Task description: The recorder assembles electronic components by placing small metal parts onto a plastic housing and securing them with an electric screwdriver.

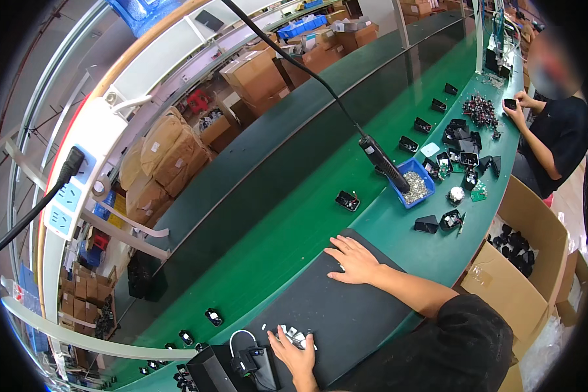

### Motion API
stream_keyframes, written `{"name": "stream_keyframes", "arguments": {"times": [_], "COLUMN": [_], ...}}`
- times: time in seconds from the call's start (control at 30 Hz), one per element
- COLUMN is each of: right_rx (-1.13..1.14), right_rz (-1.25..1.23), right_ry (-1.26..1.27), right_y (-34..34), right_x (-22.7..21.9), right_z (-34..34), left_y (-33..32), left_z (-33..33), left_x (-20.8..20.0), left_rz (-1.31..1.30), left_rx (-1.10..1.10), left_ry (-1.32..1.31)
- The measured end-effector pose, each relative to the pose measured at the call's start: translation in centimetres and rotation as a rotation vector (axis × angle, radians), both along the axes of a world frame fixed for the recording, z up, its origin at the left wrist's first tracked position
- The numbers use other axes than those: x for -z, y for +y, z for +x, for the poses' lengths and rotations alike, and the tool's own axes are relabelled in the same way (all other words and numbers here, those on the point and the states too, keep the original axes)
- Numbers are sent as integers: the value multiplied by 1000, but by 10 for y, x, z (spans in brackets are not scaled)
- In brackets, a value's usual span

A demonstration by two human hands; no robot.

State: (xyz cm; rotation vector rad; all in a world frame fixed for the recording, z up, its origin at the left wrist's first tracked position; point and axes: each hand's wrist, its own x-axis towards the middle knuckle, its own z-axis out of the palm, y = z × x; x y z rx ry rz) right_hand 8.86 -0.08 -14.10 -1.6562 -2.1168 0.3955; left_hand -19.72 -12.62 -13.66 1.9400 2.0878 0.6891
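My left hand (294, 358) is at the near end of a dark grey mat (346, 307), its fingers apart around a small pile of white pieces (296, 337). Whether it touches them I cannot tell. Further along the same mat, my right hand (355, 262) lies flat with its fingers spread, holding nothing. Left of my left hand are a black device with a white cable (244, 363) and a black open box (210, 371). Beyond my right hand, an open black casing (347, 201) rests on the green conveyor belt (287, 245).
A black electric screwdriver (384, 163) on a cable leans into a blue bin (408, 203) of small metal parts. Black casings (460, 134) and a heap of small parts (480, 111) cover the bench near a co-worker (545, 137). A cardboard box (503, 274) stands at right.
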Motion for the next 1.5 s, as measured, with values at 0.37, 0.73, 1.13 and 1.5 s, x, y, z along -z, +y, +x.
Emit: {"name": "stream_keyframes", "arguments": {"times": [0.37, 0.73, 1.13, 1.5], "right_rx": [-44, -114, -253, -207], "right_rz": [168, 167, 122, 257], "right_ry": [105, 125, 93, 107], "right_y": [-2, -24, 8, 1], "right_x": [11, 9, 9, 13], "right_z": [3, 22, -8, 1], "left_y": [17, -4, 31, 47], "left_z": [2, -12, 30, 40], "left_x": [9, -9, 6, 5], "left_rz": [79, -45, 53, 71], "left_rx": [170, 407, 303, 408], "left_ry": [62, 27, 136, 38]}}
